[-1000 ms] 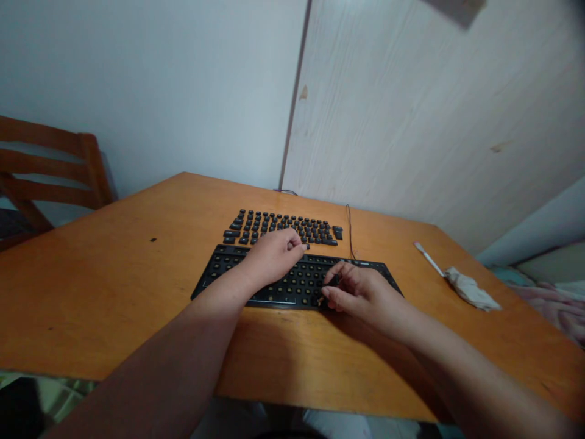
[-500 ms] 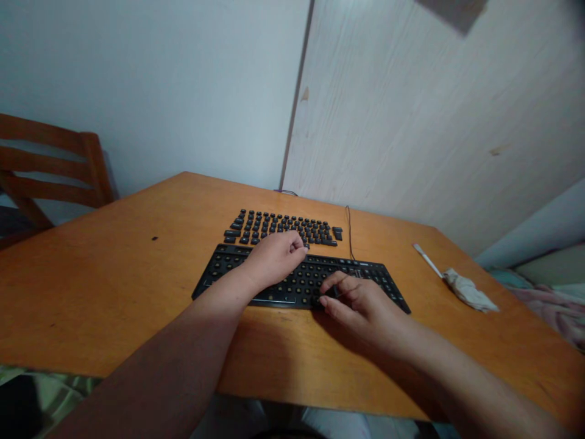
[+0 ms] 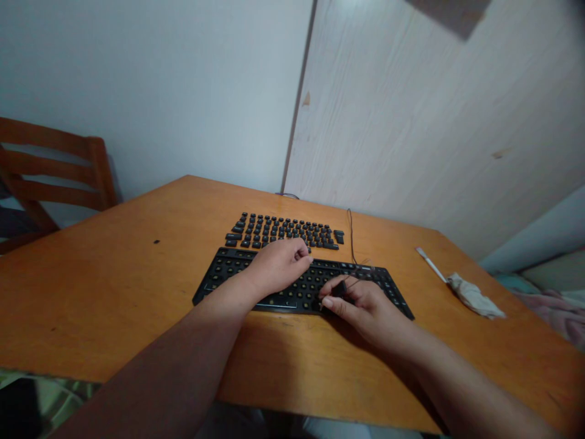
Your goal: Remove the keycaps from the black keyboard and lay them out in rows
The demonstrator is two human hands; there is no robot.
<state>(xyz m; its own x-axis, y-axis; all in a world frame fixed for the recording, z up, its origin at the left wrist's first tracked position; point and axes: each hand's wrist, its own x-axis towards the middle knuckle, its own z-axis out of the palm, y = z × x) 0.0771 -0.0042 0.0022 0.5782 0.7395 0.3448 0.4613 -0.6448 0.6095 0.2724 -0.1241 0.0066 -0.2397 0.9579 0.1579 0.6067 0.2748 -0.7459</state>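
A black keyboard (image 3: 274, 303) lies across the table, its left and middle key positions stripped to bare stems. Over its upper middle is my left hand (image 3: 284, 261), fingers curled in; whatever they may hold is hidden. My right hand (image 3: 361, 302) pinches a keycap puller (image 3: 339, 289) with a small black body and thin wires, above the keyboard's lower right part. Behind the keyboard, loose black keycaps (image 3: 274, 231) are laid out in rows, partly covered by my left hand.
The wooden table (image 3: 114, 286) meets the wall at the back. A cable (image 3: 351, 235) runs back from the keyboard. To the right lie a white brush-like stick (image 3: 432, 264) and a crumpled pale cloth (image 3: 473, 296). A small dark piece (image 3: 156, 242) lies left. A wooden chair (image 3: 55, 164) stands far left.
My right hand has lifted slightly and turned, so the puller's black body and wires show more clearly. My left hand stays over the keyboard. The view has shifted a little.
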